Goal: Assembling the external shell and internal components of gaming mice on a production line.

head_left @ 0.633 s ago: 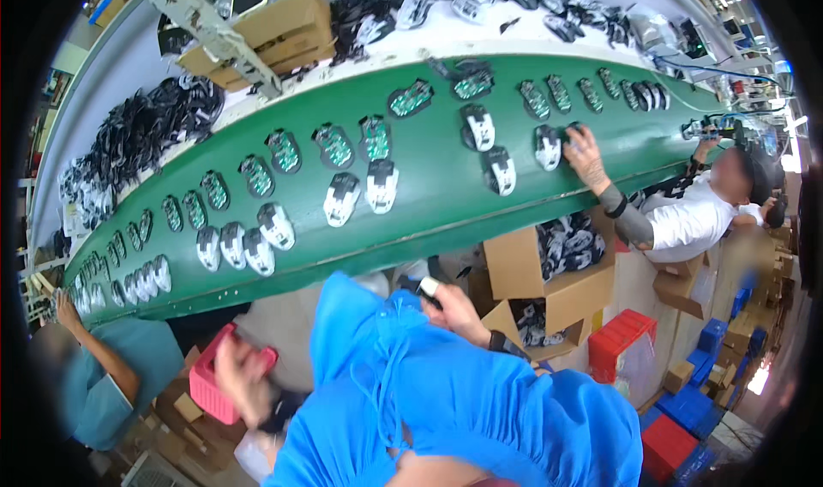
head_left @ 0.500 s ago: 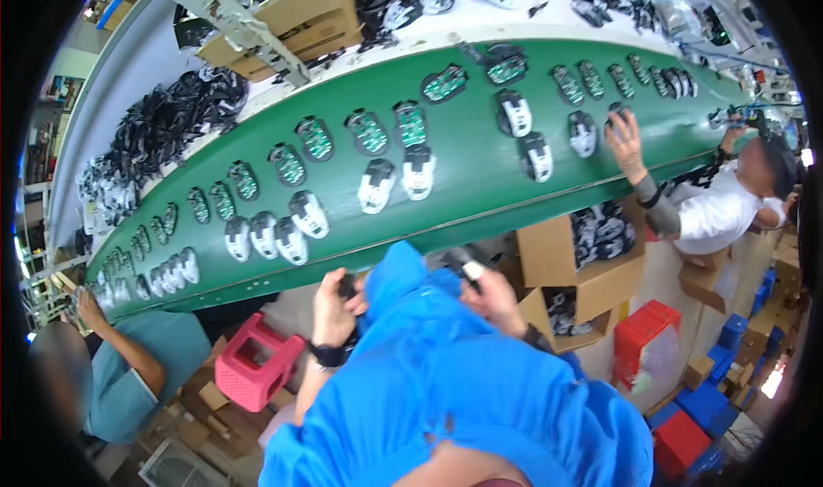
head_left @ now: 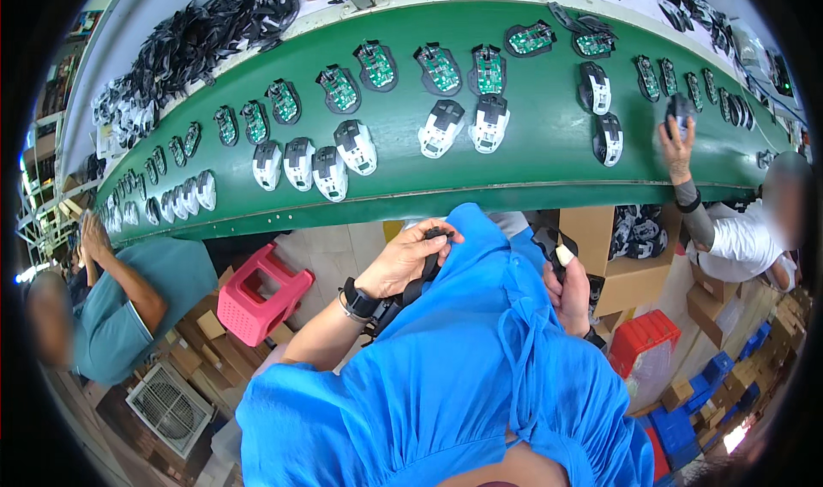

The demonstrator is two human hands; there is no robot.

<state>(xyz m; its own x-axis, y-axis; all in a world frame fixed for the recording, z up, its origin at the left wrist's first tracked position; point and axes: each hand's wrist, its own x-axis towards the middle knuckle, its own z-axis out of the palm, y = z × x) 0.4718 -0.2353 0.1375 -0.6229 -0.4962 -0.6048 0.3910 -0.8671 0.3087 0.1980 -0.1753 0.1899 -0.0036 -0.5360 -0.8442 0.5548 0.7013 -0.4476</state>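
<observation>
Long green table bends across the upper half of the frame, carrying one row of green circuit boards on black bases and, nearer, one row of white-and-black mouse-shaped shells. Below its edge, near the centre of the frame, the person's left hand has its fingers pinched on a small black piece, which seems to belong to a black strap below it. Right of the centre, the right hand has curled fingers, which seem to grasp a slim black item; its exact kind I cannot tell. Both pieces are apart, at the two sides of the loose blue garment. I judge that this cloth could be caught between them, because it bulges just beside the left fingers. The small piece could also slip, since only the fingertips hold it. A white cover on one right fingertip might weaken the feeling of the grip. If dropped, the right item could fall toward the open cardboard box.
</observation>
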